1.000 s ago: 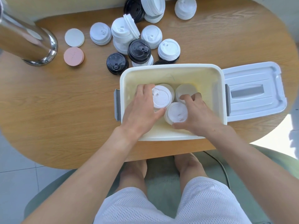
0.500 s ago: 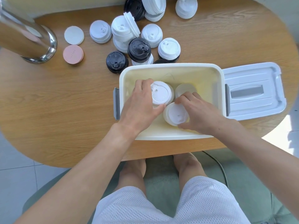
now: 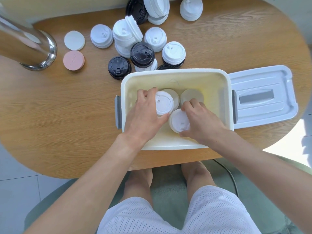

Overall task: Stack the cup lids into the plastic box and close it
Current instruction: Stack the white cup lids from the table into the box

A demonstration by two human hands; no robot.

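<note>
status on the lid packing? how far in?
Early. Done: a few white stacks sit in the plastic box. In hand: left hand grips one white stack, right hand grips another. Left: loose lids behind the box; box lid lies off, on the right.

Steel cylinder (image 3: 27, 48) stands far left on the wooden table (image 3: 50, 107), white disc (image 3: 74, 40) and pink disc (image 3: 73, 60) just beside it.

Beyond the plastic box (image 3: 175, 74): three black lids showing fully (image 3: 142, 54), roughly seven white lid stacks (image 3: 173, 52), two flat discs (image 3: 74, 40). Inside: four white stacks (image 3: 179, 121).
</note>
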